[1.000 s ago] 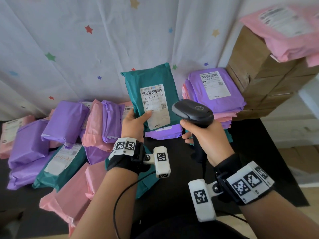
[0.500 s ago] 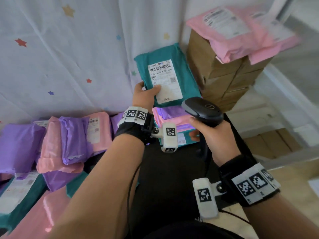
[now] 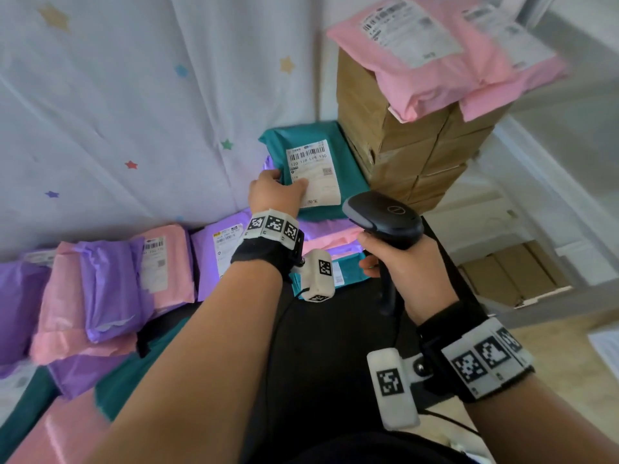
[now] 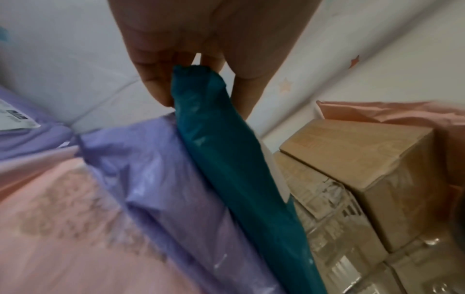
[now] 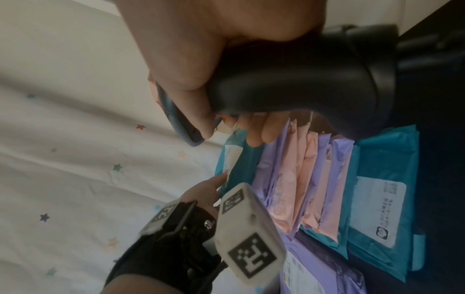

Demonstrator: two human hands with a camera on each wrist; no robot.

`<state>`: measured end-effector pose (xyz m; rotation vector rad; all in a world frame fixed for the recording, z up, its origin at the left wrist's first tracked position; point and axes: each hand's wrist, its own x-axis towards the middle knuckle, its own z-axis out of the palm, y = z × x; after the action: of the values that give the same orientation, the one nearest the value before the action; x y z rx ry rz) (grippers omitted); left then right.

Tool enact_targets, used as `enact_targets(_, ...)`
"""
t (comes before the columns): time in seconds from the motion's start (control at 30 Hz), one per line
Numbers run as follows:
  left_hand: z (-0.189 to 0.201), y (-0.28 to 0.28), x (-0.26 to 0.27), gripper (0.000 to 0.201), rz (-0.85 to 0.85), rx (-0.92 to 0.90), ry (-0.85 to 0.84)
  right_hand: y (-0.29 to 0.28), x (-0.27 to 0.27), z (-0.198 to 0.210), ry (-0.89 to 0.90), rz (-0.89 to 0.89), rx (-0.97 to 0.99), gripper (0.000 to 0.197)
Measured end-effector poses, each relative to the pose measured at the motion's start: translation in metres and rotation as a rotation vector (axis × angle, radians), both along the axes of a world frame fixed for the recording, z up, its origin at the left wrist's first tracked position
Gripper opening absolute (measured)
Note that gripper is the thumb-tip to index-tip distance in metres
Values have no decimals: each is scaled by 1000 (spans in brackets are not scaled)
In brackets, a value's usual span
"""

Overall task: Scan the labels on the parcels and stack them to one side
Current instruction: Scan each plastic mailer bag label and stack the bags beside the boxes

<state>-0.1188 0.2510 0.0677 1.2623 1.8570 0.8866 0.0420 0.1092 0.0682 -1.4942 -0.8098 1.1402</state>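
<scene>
The left hand (image 3: 275, 192) pinches the edge of one teal parcel (image 3: 338, 155), label up, on top of the stack of purple, pink and teal mailers (image 3: 330, 237) beside the wall of cardboard boxes (image 3: 412, 155). The right hand (image 3: 407, 266) grips one black barcode scanner (image 3: 382, 217). Two pink mailers (image 3: 435, 75) lie atop the boxes.
</scene>
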Motion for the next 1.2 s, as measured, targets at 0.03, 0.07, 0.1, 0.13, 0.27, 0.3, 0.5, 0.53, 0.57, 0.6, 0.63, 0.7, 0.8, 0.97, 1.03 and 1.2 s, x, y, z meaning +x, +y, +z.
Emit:
enact_targets(0.03, -1, 0, -2, 50, -1, 1, -20, 1, -3, -1, 1, 10, -5, 11)
enact_targets(0.07, -2, -1, -4, 50, 6, 9, -57, 3, -5, -2, -2, 23, -17, 11)
enact_targets(0.1, -3, -3, -6, 51, 23, 18, -92, 4, -7, -2, -3, 31, -33, 11)
enact_targets(0.13, -3, -6, -8, 52, 47, 28, -125, 6, -10, -2, -6, 35, -47, 10)
enact_targets(0.27, -15, -18, -37, 40, 138, 43, -179, 10, -27, -6, -18, 73, -76, 15)
enact_targets(0.3, -23, -22, -50, 35, 151, 22, -138, 10, -33, -7, -17, 95, -88, 18)
enact_targets(0.5, -94, -60, -126, 39, 85, -368, 255, 6, -71, -25, -19, 199, -184, 24)
enact_targets(0.53, -103, -64, -133, 42, 67, -414, 313, 5, -76, -29, -13, 211, -198, 22)
enact_targets(0.57, -110, -67, -139, 45, 48, -449, 363, 4, -81, -33, -11, 227, -212, 20)
enact_targets(0.6, -115, -69, -143, 47, 28, -478, 403, 3, -85, -36, -12, 246, -227, 18)
enact_targets(0.63, -119, -69, -145, 48, 6, -497, 430, 3, -88, -38, -13, 262, -238, 17)
enact_targets(0.7, -124, -66, -145, 52, -18, -520, 456, 3, -93, -43, -14, 267, -246, 16)
enact_targets(0.8, -126, -58, -142, 72, 6, -566, 471, 4, -96, -48, -36, 256, -254, 23)
enact_targets(0.97, -132, -44, -139, 104, 57, -666, 447, 5, -98, -49, -33, 248, -272, 24)
enact_targets(1.03, -132, -42, -139, 97, 115, -647, 364, 4, -98, -47, -29, 252, -279, 21)
enact_targets(1.2, -131, -50, -144, 35, -14, -524, 306, 1, -97, -43, -44, 256, -272, 19)
